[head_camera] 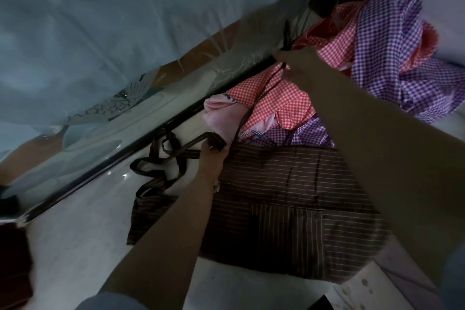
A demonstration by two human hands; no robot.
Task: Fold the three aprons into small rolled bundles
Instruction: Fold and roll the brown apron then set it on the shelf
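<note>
A brown apron with thin pale stripes (289,199) lies spread flat on a pale surface, its long brown straps (161,158) looped loosely to the left. My left hand (212,156) grips a folded strap at the apron's top left corner. My right hand (297,63) is raised above the pile and pinches another thin brown strap, which runs taut down to the apron. Behind lie a red-and-white checked apron (271,100) and a purple-and-white checked apron (392,40), both crumpled in a heap.
A frosted glass panel (120,40) with an etched fish pattern and a dark frame (161,133) runs diagonally along the far edge of the pale surface (75,241). A dark red object (12,267) sits at the lower left corner.
</note>
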